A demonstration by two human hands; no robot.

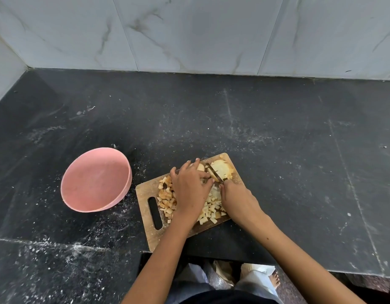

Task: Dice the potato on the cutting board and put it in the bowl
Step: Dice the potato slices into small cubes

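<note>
Right now the right hand (235, 199) is gripping the knife (215, 174) over the potato slices (220, 168) on the cutting board (145, 191), the left hand (188, 187) seemingly pressing them down, and should be keeping fingertips tucked back, bowl (95, 179) waiting empty.

You have a worn, scuffed wooden cutting board (150, 189) near the front edge of a matt black stone counter (277, 150) streaked with pale dust. The knife (215, 174) blade shines like metal. The pink bowl (95, 181) looks like smooth, matt plastic. Behind your counter, glossy marble-veined tiles (189, 34).
</note>
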